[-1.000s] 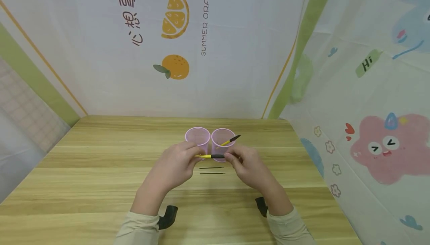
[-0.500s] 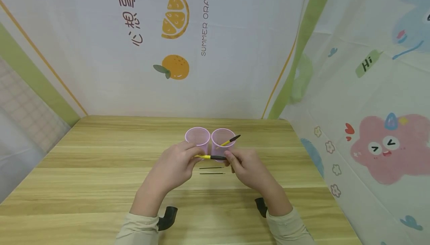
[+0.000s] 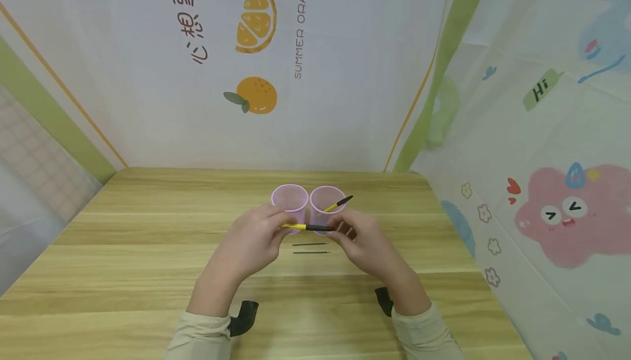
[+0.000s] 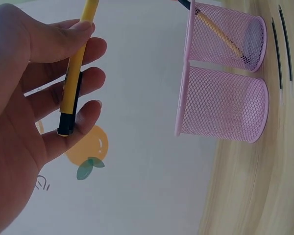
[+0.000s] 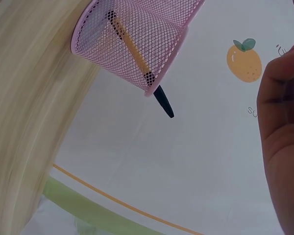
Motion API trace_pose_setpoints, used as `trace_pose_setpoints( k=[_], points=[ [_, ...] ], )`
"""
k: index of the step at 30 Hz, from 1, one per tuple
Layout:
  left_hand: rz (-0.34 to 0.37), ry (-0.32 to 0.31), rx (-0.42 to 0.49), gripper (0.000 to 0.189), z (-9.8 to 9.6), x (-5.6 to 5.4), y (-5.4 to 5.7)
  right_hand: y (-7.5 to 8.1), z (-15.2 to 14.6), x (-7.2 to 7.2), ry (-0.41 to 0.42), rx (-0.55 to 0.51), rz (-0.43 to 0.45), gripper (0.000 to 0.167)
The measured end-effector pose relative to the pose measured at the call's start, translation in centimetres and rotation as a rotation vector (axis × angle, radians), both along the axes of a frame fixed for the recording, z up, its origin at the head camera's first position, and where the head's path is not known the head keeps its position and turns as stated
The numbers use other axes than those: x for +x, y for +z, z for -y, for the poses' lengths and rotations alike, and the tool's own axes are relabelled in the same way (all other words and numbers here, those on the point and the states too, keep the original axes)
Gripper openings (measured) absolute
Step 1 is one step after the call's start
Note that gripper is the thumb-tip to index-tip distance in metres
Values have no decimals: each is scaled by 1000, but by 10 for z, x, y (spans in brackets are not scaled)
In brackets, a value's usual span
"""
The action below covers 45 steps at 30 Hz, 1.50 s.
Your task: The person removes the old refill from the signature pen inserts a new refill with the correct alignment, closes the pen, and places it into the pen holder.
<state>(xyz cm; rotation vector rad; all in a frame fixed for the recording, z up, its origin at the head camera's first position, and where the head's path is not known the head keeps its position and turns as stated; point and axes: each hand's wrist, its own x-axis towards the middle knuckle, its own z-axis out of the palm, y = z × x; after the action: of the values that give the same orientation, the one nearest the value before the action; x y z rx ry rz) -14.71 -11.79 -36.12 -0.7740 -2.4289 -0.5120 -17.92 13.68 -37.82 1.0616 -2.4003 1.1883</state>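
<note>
My left hand point(image 3: 253, 239) pinches a yellow and black pen point(image 3: 308, 228) by its yellow barrel, held level above the table. In the left wrist view the thumb presses the barrel against the fingers, with the clip end point(image 4: 66, 122) pointing down. At the pen's black end is my right hand point(image 3: 362, 242), its thumb and forefinger pinching the tip. Only part of that hand shows in the right wrist view, and the pen is out of sight there. Two thin dark pen refills point(image 3: 310, 252) lie side by side on the wood, just nearer than the pen.
Two pink mesh pen holders stand side by side behind the hands, a left one point(image 3: 290, 186) and a right one point(image 3: 327, 187). Another yellow and black pen point(image 3: 340, 203) leans in the right holder. A printed cloth point(image 3: 345, 102) hangs behind the wooden table point(image 3: 148, 250).
The right thumb and fingers have shifted their grip about the pen's black end. The left hand keeps its hold on the barrel. The head view has tilted slightly.
</note>
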Motion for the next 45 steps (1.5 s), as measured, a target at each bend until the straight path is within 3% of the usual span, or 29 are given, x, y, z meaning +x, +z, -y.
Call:
trace_pose_setpoints(
  k=[16, 30, 39, 45],
  points=[
    [-39, -14, 4, 18, -2, 0, -1, -1, -2, 1, -5, 29, -21, 5],
    [-83, -26, 5, 21, -3, 0, -2, -1, -2, 1, -5, 38, -43, 7],
    [-189, -47, 28, 23, -5, -2, -5, -1, -2, 2, -16, 43, -43, 15],
    [-219, -38, 28, 25, -6, -2, -5, -3, -2, 1, -14, 49, -29, 21]
  ],
)
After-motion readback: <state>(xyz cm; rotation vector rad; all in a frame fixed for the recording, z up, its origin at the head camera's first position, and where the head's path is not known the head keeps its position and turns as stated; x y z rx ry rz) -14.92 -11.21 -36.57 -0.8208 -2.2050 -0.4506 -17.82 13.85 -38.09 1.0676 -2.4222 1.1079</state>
